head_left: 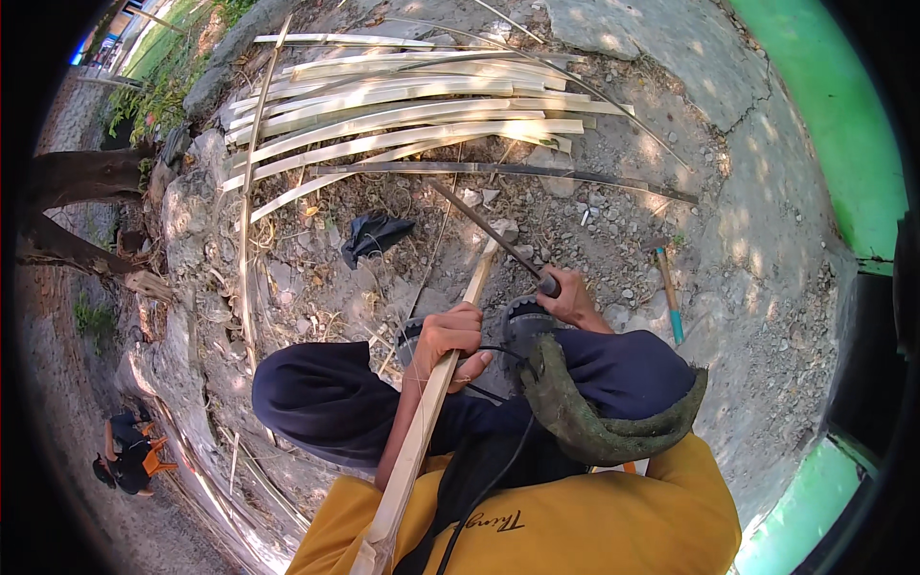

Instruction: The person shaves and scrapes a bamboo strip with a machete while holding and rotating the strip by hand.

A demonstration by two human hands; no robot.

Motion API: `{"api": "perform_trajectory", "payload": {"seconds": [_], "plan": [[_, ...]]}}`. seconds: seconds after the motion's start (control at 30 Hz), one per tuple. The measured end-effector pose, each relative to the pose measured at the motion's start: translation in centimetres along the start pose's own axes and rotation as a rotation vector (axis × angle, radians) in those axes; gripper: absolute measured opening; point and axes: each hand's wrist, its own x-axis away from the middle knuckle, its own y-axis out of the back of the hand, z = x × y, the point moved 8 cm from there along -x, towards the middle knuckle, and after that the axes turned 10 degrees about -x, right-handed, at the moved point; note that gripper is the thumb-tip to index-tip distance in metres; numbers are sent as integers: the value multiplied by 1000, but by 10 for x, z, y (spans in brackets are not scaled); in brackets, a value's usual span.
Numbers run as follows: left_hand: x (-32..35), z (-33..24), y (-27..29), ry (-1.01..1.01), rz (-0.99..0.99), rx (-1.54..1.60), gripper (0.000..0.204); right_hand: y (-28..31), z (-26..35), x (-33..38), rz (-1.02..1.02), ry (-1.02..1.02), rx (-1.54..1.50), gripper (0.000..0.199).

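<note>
Pale straight strip (415,441) slants forward-right; narrow dark blade (489,231) points forward-left.

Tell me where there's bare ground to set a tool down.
Roomiest: the ground between the hammer and the green wall. A smaller, pebbly patch lies between the hammer and the right hand. Crowded: ahead, under the pale strips, and around the left hand, with its long strip and the black bundle ahead.

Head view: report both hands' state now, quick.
Left hand: closed, holding the long pale strip.
Right hand: closed, holding the long dark tool by its handle end.
</note>
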Motion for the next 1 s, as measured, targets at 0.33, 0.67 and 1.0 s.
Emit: {"api": "perform_trajectory", "payload": {"seconds": [0.33,0.67,1.0], "plan": [[-4,2,-2,66,15,-9,36,-21,17,-17,-15,78,-27,28],[-8,6,-4,39,64,49,37,-19,43,-31,282,131,6,23],[-11,5,-6,41,107,44,39,-23,40,-45,307,134,77,22]]}}
